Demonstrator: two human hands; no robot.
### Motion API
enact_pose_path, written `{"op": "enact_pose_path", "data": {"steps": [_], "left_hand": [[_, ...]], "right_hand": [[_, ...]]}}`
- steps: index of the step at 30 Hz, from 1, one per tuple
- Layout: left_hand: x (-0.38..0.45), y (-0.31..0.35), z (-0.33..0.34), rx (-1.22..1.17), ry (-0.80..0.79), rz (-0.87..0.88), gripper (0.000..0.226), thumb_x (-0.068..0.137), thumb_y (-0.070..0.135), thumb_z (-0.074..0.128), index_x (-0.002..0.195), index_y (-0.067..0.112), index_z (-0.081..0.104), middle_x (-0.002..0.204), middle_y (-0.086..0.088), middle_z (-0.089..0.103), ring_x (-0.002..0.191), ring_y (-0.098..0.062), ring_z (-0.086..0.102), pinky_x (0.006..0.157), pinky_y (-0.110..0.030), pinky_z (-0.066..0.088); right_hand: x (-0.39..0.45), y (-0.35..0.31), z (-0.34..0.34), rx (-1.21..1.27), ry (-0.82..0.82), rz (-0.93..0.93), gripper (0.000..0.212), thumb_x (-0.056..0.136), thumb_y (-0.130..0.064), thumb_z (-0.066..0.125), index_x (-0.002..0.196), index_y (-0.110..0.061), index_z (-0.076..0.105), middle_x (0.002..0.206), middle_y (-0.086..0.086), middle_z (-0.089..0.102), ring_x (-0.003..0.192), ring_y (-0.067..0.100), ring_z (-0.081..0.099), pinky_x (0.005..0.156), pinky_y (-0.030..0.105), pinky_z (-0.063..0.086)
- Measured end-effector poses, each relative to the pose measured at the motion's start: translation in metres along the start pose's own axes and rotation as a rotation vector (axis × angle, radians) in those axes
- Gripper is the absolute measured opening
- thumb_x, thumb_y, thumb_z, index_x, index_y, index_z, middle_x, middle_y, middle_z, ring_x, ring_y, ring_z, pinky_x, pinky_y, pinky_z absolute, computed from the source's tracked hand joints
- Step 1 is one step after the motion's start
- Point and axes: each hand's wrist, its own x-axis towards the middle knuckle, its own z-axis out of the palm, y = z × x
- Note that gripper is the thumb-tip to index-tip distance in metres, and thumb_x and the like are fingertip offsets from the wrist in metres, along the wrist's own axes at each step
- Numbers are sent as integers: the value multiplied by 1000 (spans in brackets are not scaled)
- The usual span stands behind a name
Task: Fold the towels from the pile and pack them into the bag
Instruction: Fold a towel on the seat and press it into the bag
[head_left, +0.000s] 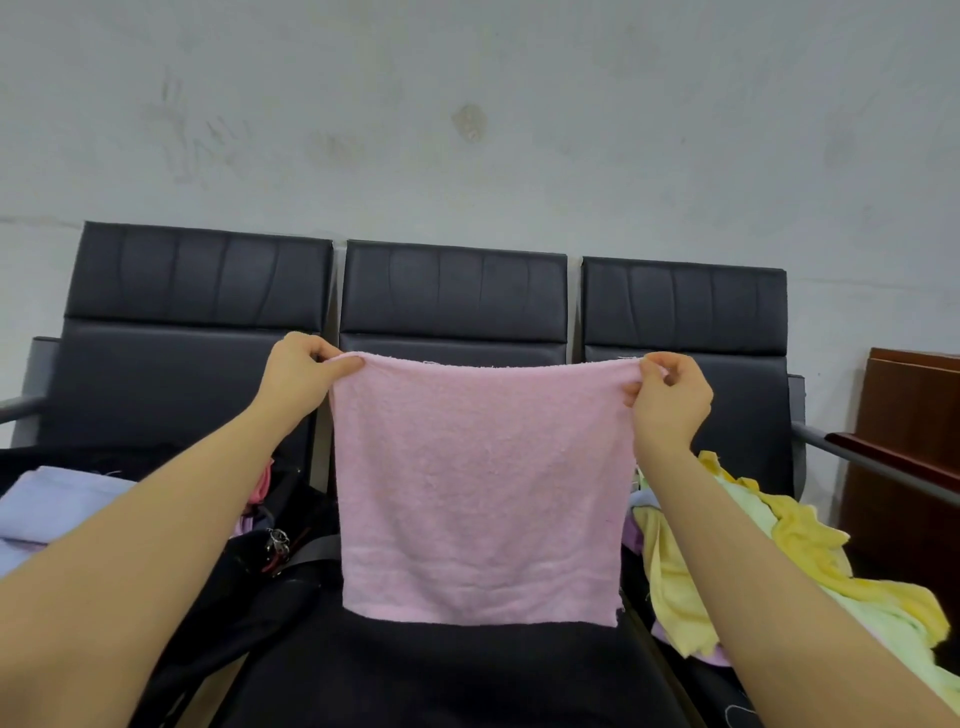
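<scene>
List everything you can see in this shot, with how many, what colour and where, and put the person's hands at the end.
pink towel: one, pink, held up flat in front of the middle seat, hanging by its two top corners
towel pile: one heap, yellow, pale green and some lilac, on the right seat
folded towel: one, lilac, at the left edge on the left seat
bag: one, black, on the left seat beside the folded towel, something pink showing inside
bench seats: three, black padded, in a row against the wall
wall: one, grey-white, behind the seats
wooden cabinet: one, reddish brown, far right
left hand: pinches the towel's top left corner
right hand: pinches the towel's top right corner
</scene>
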Motion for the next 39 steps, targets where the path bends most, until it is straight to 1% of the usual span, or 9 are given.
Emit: {"op": "enact_pose_path", "data": {"steps": [3,5,14,18,21,26,30,35,39], "left_hand": [[-4,-3,-5,-26,-58,-34,14,86,17,69,81,5,65,56,-7,57,46,-12,48,49,-21,40],[-7,-6,-7,-27,-67,-58,10,88,17,66,85,8,67,59,-11,61,41,-9,51,46,-21,40],[-14,-45,16,-166,-56,-195,15,89,22,66,90,7,66,67,-8,67,61,-14,65,51,-24,42],[-7,-71,38,-189,-55,-256,17,89,22,66,89,5,64,75,-10,68,55,-9,67,51,-22,45],[3,-90,60,-195,-46,-291,20,90,20,64,92,1,63,86,-15,69,65,-18,70,65,-36,53],[33,-99,95,-260,33,-276,19,95,21,56,96,3,57,94,-7,64,80,-23,70,78,-39,56],[57,-88,109,-351,147,-170,11,96,20,51,85,17,51,97,-10,60,93,-27,64,87,-40,54],[44,-87,115,-405,301,-104,9,99,26,43,95,19,45,93,0,55,90,-17,55,84,-38,50],[-3,-100,114,-341,335,-151,7,100,28,41,100,21,43,95,-1,56,90,-19,55,84,-40,48]], "right_hand": [[-2,4,-4,21,-4,11,16,96,-7,47,103,-11,61,98,9,64,70,10,60,61,13,45],[-3,8,-6,6,-13,23,21,97,-8,47,112,-8,61,99,8,64,69,8,59,60,13,44],[3,40,-3,-43,-27,65,14,94,-18,55,99,-8,65,67,5,59,58,10,53,62,23,46],[10,68,11,-99,-51,53,16,96,-22,54,96,-8,61,71,8,61,63,14,55,61,23,41],[16,88,24,-144,-81,39,15,98,-21,50,94,-9,57,80,11,62,71,17,56,59,19,39],[37,106,56,-100,-136,58,13,100,-21,45,94,-11,50,84,-2,55,78,13,55,60,13,43],[57,103,77,-6,-146,23,11,101,-22,41,92,-17,46,88,-3,53,87,16,53,77,30,47],[51,104,73,38,-156,-43,18,102,-28,41,85,-33,45,91,-14,56,91,13,57,82,27,46],[21,123,50,-49,-166,-29,11,102,-23,39,94,-22,44,95,-3,55,91,13,56,85,32,48]]}}
